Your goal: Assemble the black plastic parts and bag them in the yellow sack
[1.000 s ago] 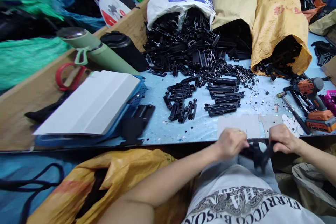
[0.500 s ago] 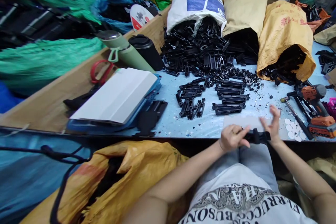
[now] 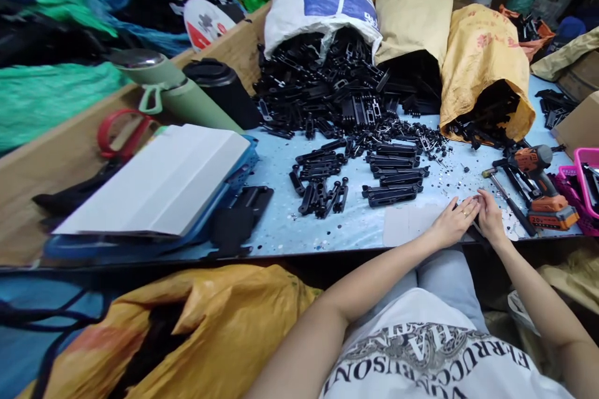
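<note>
At the table's front edge, my left hand (image 3: 455, 222) and my right hand (image 3: 490, 219) are together, fingertips meeting. Between the palms a dark strip of a black plastic part (image 3: 474, 234) shows; most of it is hidden by the hands. Both hands are closed around this part, the left one with a ring on a finger. A pale flat sheet (image 3: 407, 223) lies just left of my hands. Beyond it is a stack of long black plastic arms (image 3: 395, 174), with shorter black links (image 3: 322, 177) grouped to its left.
An orange cordless drill (image 3: 543, 181) and a hammer (image 3: 510, 202) lie to the right, beside a pink basket (image 3: 587, 162). Bags, including a white sack (image 3: 322, 0), spill black parts at the back. A green bottle (image 3: 187, 93), red-handled scissors (image 3: 124, 137) and a white board (image 3: 154, 181) occupy the left.
My hands have come together around the black part, which was plainly visible between them before. My right hand's spread fingers have closed in. The view has swung to the right.
</note>
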A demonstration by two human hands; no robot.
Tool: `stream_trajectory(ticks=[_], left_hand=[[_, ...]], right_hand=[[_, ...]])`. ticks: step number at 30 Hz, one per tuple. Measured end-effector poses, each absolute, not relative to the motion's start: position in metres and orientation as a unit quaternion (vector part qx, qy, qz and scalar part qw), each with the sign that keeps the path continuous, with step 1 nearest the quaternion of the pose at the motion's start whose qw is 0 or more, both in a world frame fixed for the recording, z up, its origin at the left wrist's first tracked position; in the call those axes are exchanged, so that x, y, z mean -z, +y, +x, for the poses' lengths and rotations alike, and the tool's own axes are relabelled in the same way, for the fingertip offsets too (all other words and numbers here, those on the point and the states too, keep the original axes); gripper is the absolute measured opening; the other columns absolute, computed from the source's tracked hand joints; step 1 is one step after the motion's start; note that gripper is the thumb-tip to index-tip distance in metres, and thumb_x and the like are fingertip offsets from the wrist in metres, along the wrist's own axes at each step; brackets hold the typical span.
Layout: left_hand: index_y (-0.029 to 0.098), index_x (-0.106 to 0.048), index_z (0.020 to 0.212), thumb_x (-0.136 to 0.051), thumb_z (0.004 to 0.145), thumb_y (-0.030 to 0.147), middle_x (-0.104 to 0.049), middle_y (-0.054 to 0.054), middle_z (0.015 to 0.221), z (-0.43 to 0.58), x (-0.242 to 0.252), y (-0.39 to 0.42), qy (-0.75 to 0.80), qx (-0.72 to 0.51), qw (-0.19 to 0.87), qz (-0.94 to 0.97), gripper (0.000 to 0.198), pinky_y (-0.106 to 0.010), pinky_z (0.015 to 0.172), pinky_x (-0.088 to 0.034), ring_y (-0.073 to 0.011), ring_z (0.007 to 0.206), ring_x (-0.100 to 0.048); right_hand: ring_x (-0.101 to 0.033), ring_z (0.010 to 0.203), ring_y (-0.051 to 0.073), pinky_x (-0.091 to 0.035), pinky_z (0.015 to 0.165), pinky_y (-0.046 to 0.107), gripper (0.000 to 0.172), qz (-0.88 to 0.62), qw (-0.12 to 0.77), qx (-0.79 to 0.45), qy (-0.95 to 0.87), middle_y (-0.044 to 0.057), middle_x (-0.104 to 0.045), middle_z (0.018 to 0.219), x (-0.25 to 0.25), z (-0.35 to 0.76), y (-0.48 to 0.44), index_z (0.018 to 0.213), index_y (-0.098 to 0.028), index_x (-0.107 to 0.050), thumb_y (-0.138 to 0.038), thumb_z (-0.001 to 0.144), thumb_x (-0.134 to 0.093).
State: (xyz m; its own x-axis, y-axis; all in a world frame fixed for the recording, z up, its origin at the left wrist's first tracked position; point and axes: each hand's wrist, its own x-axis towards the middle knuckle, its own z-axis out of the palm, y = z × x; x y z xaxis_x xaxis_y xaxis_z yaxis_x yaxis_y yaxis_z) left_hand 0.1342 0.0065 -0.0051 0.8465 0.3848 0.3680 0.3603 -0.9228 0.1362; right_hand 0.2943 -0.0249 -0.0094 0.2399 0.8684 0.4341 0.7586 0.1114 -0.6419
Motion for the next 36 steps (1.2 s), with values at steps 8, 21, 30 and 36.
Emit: stream_trajectory(ticks=[8,21,30,36], left_hand=[[0.021,-0.056,0.106,-0.052,0.086,0.033,-0.06,-0.009,0.107,0.152,-0.006,0.02,0.083,-0.155,-0.035,0.984,0.023,-0.051,0.104,-0.025,-0.0225,0.105,-0.053],[0.015,-0.053,0.102,-0.042,0.092,0.025,-0.061,-0.008,0.096,0.019,0.014,0.016,0.276,-0.205,-0.075,0.936,0.018,-0.034,0.079,-0.04,-0.0195,0.09,-0.056],[0.02,-0.055,0.119,-0.038,0.087,0.009,-0.063,-0.01,0.103,-0.016,0.017,0.003,0.394,-0.127,-0.013,0.91,0.038,-0.038,0.078,-0.042,-0.0216,0.095,-0.057],[0.013,-0.041,0.134,-0.038,0.09,0.042,-0.041,-0.015,0.139,0.008,-0.012,0.038,0.529,-0.206,0.005,0.823,0.053,-0.045,0.107,-0.026,-0.0284,0.134,-0.027]], right_hand=[[-0.058,0.093,0.019,-0.048,0.081,0.037,0.03,-0.641,0.543,0.04,-0.542,0.011,-0.06,0.101,-0.005,0.305,-0.03,0.113,-0.016,-0.048,-0.034,0.089,-0.045],[-0.053,0.102,0.031,-0.037,0.09,0.044,0.04,-0.797,0.233,0.192,-0.523,0.018,-0.061,0.103,-0.054,0.452,-0.037,0.101,-0.011,-0.06,-0.043,0.084,-0.044],[-0.063,0.07,0.022,-0.051,0.06,0.031,0.041,-0.828,0.234,-0.291,-0.418,0.011,-0.066,0.083,-0.091,0.472,0.012,0.095,-0.016,-0.061,-0.047,0.069,-0.066],[-0.052,0.045,0.015,-0.046,0.042,0.027,0.04,-0.811,0.247,-0.415,-0.33,0.002,-0.057,0.053,-0.099,0.465,0.034,0.077,-0.019,-0.055,-0.042,0.055,-0.08]])
